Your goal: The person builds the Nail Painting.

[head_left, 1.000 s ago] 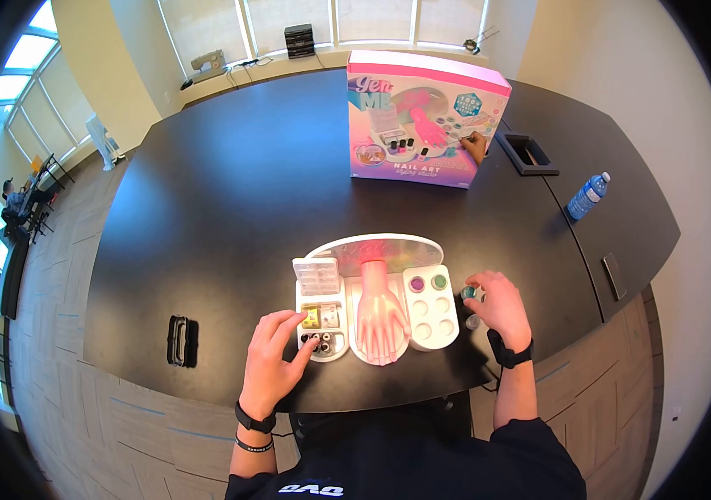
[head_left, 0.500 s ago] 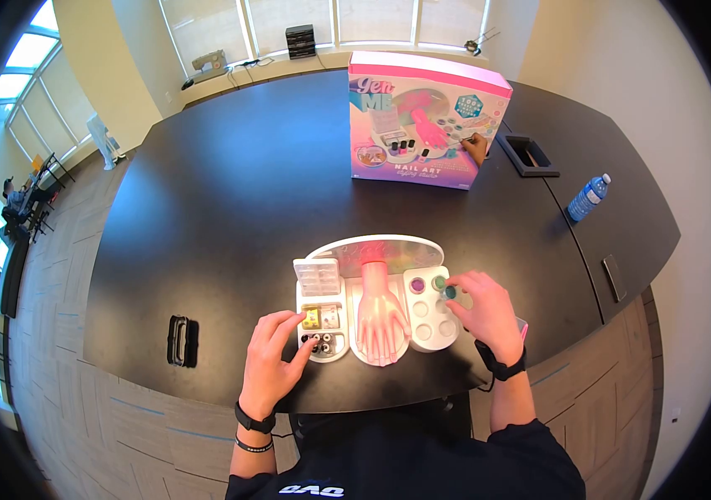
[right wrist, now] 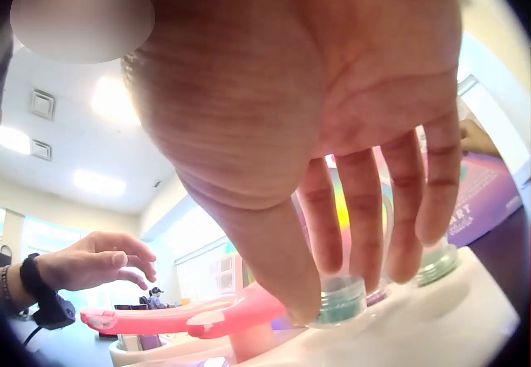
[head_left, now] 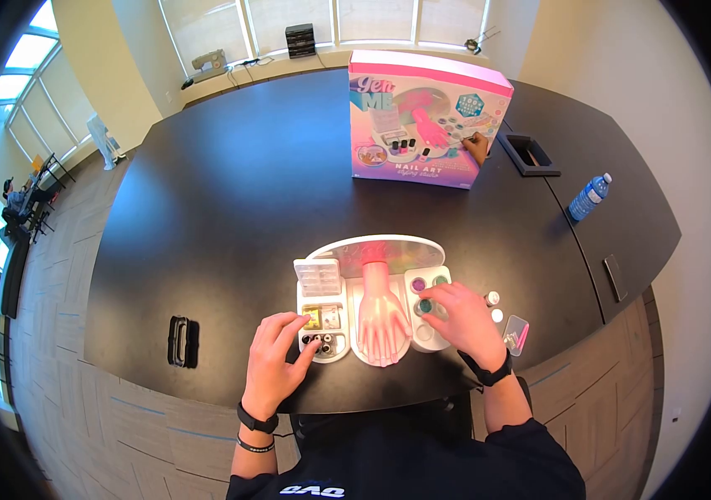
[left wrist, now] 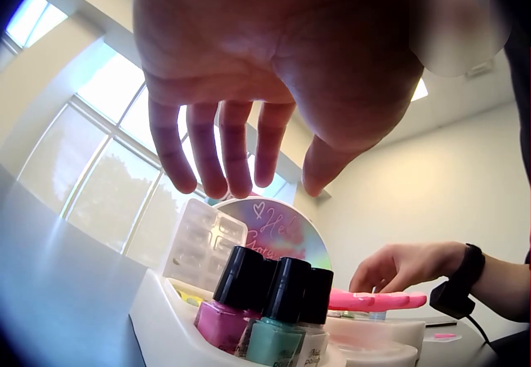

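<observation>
My right hand point(head_left: 462, 321) pinches a small teal jar point(head_left: 425, 306) over the round wells of the white tray point(head_left: 441, 341). In the right wrist view thumb and fingers are on the jar point(right wrist: 340, 302), low at the tray. A purple jar point(head_left: 418, 285) and a green jar point(head_left: 440, 281) sit in the back wells. The pink model hand point(head_left: 382, 321) lies in the middle, palm down. My left hand point(head_left: 274, 360) hovers with relaxed fingers by the left compartment, above dark-capped polish bottles point(left wrist: 278, 344) in the left wrist view, holding nothing.
Right of the tray lie a small jar point(head_left: 492, 297), a white round piece point(head_left: 497, 316) and a clear-and-pink case point(head_left: 516, 336). A black object point(head_left: 178, 341) lies far left. Behind stand a pink box point(head_left: 427, 125) and a water bottle point(head_left: 589, 197); a phone point(head_left: 614, 277) lies at right.
My right hand has carried the teal jar leftward from the table beside the tray to above its middle wells, uncovering the items at right. My left hand has stayed nearly still.
</observation>
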A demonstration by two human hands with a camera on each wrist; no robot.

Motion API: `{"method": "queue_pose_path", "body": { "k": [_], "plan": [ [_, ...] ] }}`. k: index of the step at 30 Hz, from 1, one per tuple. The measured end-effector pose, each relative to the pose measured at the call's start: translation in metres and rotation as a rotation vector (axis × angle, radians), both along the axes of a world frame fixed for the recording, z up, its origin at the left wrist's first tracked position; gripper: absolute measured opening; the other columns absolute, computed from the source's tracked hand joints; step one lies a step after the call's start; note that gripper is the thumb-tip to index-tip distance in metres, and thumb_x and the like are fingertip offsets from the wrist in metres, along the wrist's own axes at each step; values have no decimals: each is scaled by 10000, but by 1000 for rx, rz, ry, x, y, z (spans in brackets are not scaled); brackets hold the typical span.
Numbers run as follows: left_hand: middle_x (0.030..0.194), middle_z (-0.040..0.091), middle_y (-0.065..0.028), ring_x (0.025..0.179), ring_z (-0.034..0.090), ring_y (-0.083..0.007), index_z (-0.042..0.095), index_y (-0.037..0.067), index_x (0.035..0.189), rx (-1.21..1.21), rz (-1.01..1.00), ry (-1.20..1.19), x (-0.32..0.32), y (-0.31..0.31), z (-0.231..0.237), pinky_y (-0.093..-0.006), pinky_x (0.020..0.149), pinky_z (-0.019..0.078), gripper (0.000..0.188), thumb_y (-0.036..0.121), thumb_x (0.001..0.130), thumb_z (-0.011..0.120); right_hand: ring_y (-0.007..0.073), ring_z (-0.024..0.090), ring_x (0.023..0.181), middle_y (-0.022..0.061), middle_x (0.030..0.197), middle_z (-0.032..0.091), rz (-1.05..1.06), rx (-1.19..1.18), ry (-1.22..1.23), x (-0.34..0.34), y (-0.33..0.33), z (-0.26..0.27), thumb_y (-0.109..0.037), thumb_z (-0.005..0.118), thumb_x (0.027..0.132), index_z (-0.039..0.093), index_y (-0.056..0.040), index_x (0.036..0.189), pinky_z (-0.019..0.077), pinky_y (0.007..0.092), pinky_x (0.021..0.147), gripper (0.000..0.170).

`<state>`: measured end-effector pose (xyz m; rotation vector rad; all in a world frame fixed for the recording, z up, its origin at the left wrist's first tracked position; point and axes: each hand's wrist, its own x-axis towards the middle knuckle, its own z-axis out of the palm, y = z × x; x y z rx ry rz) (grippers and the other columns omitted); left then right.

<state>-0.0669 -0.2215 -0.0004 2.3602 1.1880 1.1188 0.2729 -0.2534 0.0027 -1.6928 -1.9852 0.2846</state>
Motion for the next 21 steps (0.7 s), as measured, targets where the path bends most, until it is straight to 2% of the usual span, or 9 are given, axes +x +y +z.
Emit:
{"method": "queue_pose_path", "body": {
  "k": [2,4,21],
  "plan": [
    [1193,688,-152,1100,660,-366,715,23,1241,-11,-3,-1,-2,-1,0,-448,950,550,442,75,829,867,321,696,992,81,1051,765,7,14,-1,0,0,-1,-161,840,854,747,-88,1108,574,447,868,280],
    [1216,686,-157,1122,657,-366,715,18,1264,-21,-7,-2,-2,-1,0,-444,968,550,456,64,833,856,316,694,1024,71,1060,758,17,-19,-32,0,0,-1,-194,788,909,752,-83,1118,578,458,871,240],
    [1211,688,-158,1120,657,-365,716,15,1253,-29,-4,-11,-3,-1,-1,-447,967,549,437,83,844,854,324,695,1048,72,1118,766,0,-58,-86,-2,-1,-2,-181,797,900,747,-70,1132,574,468,899,262]
  ]
}}
